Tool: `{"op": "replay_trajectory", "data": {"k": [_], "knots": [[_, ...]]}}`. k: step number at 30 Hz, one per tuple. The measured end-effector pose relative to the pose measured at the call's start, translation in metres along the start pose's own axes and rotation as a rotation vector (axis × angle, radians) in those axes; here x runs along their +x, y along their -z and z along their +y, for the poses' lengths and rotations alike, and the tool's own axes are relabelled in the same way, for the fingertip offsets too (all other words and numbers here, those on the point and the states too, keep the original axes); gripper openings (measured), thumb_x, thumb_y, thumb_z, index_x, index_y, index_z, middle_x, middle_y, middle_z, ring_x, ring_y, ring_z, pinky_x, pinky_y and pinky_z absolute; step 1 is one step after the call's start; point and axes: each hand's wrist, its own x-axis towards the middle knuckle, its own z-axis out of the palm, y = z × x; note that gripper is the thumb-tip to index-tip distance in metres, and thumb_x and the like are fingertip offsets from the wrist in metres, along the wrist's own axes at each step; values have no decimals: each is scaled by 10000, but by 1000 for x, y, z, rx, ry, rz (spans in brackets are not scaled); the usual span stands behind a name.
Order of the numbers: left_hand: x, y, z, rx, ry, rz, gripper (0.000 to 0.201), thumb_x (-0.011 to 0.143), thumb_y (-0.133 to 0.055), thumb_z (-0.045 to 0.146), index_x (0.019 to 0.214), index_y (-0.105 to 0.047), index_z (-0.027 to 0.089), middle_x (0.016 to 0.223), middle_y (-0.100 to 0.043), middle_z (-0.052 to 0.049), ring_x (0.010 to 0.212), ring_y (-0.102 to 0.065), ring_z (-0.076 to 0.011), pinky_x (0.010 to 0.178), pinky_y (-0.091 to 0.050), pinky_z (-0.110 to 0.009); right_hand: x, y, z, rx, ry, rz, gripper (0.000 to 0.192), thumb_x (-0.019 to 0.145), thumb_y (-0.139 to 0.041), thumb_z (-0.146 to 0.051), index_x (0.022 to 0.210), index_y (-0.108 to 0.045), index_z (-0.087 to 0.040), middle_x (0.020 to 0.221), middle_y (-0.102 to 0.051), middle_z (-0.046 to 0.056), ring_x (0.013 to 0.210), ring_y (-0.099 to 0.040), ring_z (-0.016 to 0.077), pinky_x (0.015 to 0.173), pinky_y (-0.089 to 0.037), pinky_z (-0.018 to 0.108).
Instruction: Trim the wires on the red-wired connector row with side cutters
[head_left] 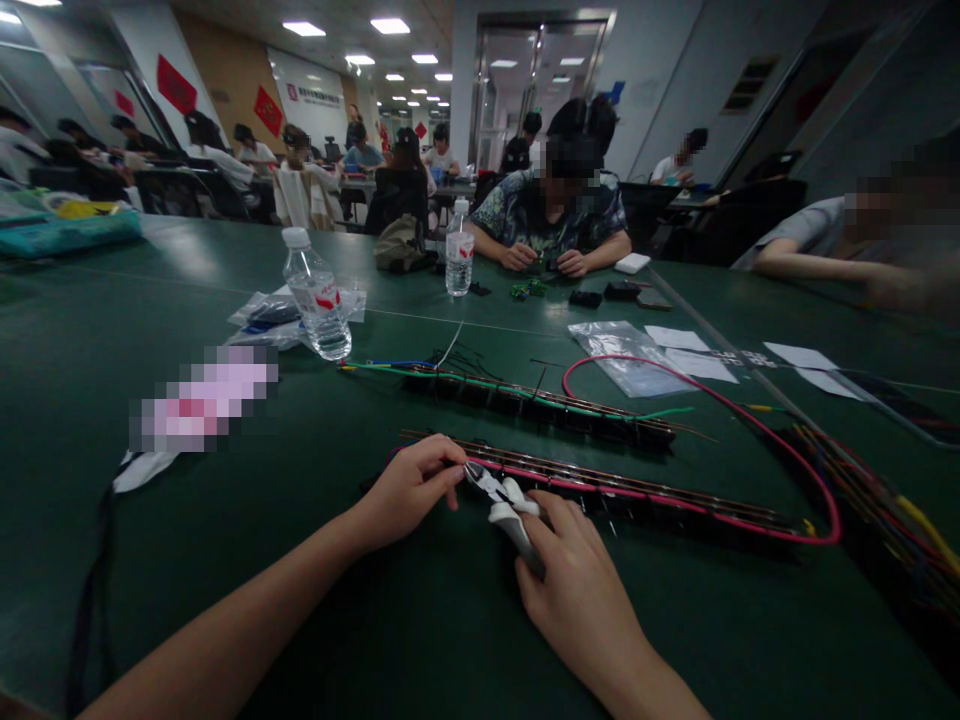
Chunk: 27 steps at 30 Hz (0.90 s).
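My right hand [577, 570] is wrapped around the grey-and-white handles of a pair of cutting pliers [514, 528]. Their metal jaws point up and left, towards the fingertips of my left hand [405, 490]. That hand is closed in a pinch at the near edge of a long black strip [675, 505] with copper-coloured rods; what the fingers grip is too small to make out. A thick red cable [834, 500] runs along this strip and loops back at its right end. Behind it lies a similar strip [525, 400] with a green wire along it.
Two water bottles [321, 300] [460, 250] stand beyond the strips. A clear plastic bag [626, 355] and white papers [701, 365] lie at the back right. More wired strips [877, 500] are at the right edge. A co-worker [555, 215] sits opposite, handling small parts.
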Motion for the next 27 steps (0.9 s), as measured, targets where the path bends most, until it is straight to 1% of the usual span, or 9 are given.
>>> {"op": "replay_trajectory", "data": {"k": [11, 16, 21, 27], "knots": [[-1, 0, 3, 0, 8, 5, 81, 902, -522, 188, 881, -592, 155, 924, -541, -15, 613, -593, -87, 604, -484, -251, -1, -2, 2, -27, 4, -13, 330, 726, -550, -29, 1012, -628, -174, 1149, -587, 132, 1011, -559, 304, 844, -504, 480], [-1, 0, 5, 14, 3, 6, 85, 907, -518, 187, 877, -592, 157, 919, -541, -13, 620, -594, -88, 613, -483, -252, -1, -2, 2, -2, 0, -25, 329, 737, -539, -24, 1020, -626, -168, 1154, -579, 136, 1018, -552, 303, 852, -495, 482], [-2, 0, 2, 16, -3, 3, 89, 909, -514, 181, 883, -594, 153, 921, -534, -9, 616, -593, -83, 620, -483, -252, 0, 1, 0, 19, -10, -22, 322, 731, -538, -27, 1000, -627, -178, 1143, -578, 127, 990, -556, 290, 826, -501, 463], [-1, -1, 2, -2, 2, 5, 82, 905, -519, 176, 894, -594, 146, 916, -535, -8, 609, -594, -81, 606, -482, -248, -1, -1, 1, 27, -12, -22, 349, 718, -534, -19, 1018, -622, -173, 1144, -576, 132, 987, -556, 296, 823, -499, 478]]}}
